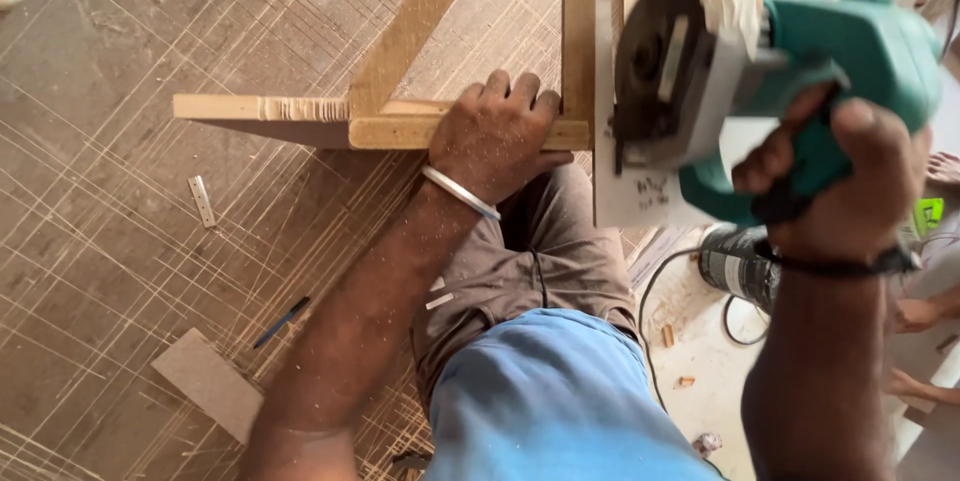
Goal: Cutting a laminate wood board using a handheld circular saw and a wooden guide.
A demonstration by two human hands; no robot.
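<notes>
At three o'clock the right hand point(850, 176) clenches the rear grip of a heavy-looking green circular saw point(800, 71), while the left hand point(500, 136), fingers spread flat, pins the stiff wooden frame point(400, 126) at centre.

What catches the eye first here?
The green saw at upper right, gripped by the right hand over a white board. In the middle, the left hand, a silver bangle on its wrist, presses on a wooden frame. Both lie on a scored brown sheet.
</notes>
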